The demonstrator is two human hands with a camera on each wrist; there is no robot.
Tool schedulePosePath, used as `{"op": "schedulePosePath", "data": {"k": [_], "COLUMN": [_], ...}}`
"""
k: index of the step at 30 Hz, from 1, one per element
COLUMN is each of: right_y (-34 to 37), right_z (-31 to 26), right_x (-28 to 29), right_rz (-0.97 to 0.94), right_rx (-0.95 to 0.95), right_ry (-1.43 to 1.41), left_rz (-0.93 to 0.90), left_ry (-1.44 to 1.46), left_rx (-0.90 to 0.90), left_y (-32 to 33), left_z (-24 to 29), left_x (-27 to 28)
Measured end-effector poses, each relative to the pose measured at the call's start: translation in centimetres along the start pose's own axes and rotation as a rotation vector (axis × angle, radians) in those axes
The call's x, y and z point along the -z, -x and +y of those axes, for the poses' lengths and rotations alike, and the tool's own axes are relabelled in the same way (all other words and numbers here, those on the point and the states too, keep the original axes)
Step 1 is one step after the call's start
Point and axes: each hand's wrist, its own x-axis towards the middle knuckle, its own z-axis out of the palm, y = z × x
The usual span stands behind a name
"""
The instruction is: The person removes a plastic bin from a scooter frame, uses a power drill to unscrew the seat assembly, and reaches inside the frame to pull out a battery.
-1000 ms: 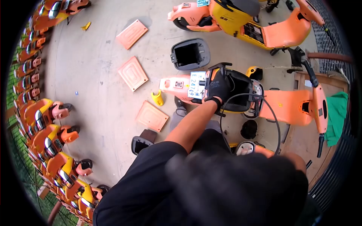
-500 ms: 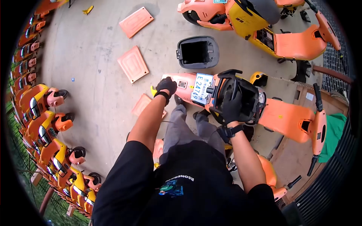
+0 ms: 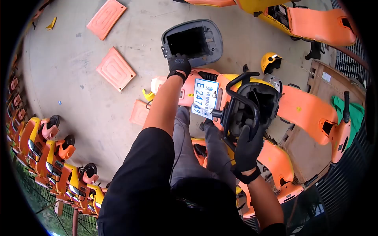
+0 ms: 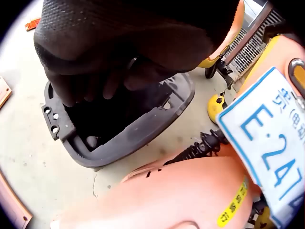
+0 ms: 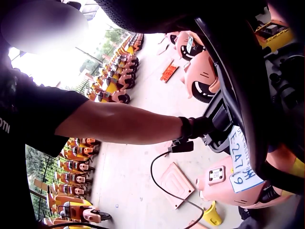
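A grey open-topped bin [image 3: 214,49] appears beside the rear of an orange scooter [image 3: 189,82]. My gloved left hand [image 3: 179,65] grips its near rim, with the fingers over the edge. In the left wrist view the hand [image 4: 124,47] covers part of the bin [image 4: 143,138]; its fingers point down at the dark opening. My gloved right hand [image 3: 250,147] holds the curved black rack bar [image 3: 255,108] behind the scooter's open seat compartment [image 3: 265,103]. In the right wrist view, that bar [image 5: 238,90] runs below the glove [image 5: 157,14], whose fingers are mostly cut off.
Flat orange panels [image 3: 115,69] and a yellow piece [image 3: 148,94] lie on the floor. A yellow helmet [image 3: 269,62] sits beyond the scooter. Another scooter [image 3: 315,25] stands at the top right. Several scooters [image 3: 51,157] line the left. A green cloth [image 3: 356,118] is at the right.
My left hand has moved from the scooter's tail to the bin and taken hold of its rim. The bin looks larger. My right hand has shifted from over the compartment to the near side of the rack.
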Motion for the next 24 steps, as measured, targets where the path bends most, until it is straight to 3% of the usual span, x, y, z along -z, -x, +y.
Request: {"op": "schedulePosePath", "data": {"k": [3, 4, 5, 7, 9, 11, 12, 14, 15, 17, 19, 21, 23, 24], "right_y": [0.2, -0.4, 0.4, 0.6, 0.5, 0.9, 0.9, 1.2, 1.3, 1.1, 0.8, 0.7, 0.6, 0.4], "right_z": [0.8, 0.6, 0.4, 0.5, 0.9, 0.8, 0.9, 1.0, 0.8, 0.3, 0.3, 0.0, 0.0, -0.1], "right_x": [-0.5, -0.3, -0.4, -0.3, -0.4, -0.1, -0.1, -0.1, -0.2, -0.4, -0.1, -0.4, -0.3, -0.4], "right_rz": [0.056, -0.003, 0.091, 0.084, 0.144, 0.137, 0.141, 0.080, 0.076, 0.144, 0.068, 0.110, 0.091, 0.090], "right_rx": [-0.065, -0.157, -0.007, -0.202, -0.100, -0.192, -0.204, 0.019, 0.007, -0.166, -0.077, -0.197, -0.216, -0.194], "right_ry": [-0.066, 0.005, 0.197, 0.088, 0.274, 0.259, 0.265, 0.489, 0.493, 0.160, 0.240, 0.097, 0.180, 0.116], "left_rz": [-0.038, -0.039, -0.041, -0.022, -0.022, -0.330, -0.310, -0.303, -0.315, -0.287, -0.251, -0.400, -0.293, -0.277], "left_ry": [-0.079, -0.074, -0.069, -0.206, -0.224, -0.044, -0.051, -0.074, -0.076, 0.008, 0.040, 0.058, 0.163, 0.229], "left_rx": [-0.064, -0.067, -0.070, -0.107, -0.133, -0.025, -0.006, -0.017, -0.020, 0.019, 0.042, 0.032, -0.018, 0.057], "left_y": [-3.8, -4.8, -5.5, -6.7, -8.4, -9.5, -10.7, -12.2, -11.9, -11.2, -9.9, -8.7, -6.0, -5.2], "left_z": [-1.1, -1.7, -2.0, -2.0, -1.8, -0.7, -1.2, -1.6, -1.4, -0.7, -0.5, -0.2, -0.8, -1.6], "left_x": [-3.8, -5.3, -6.2, -7.2, -7.9, -5.6, -7.7, -9.9, -10.1, -9.6, -8.6, -6.4, -3.7, -3.8]}}
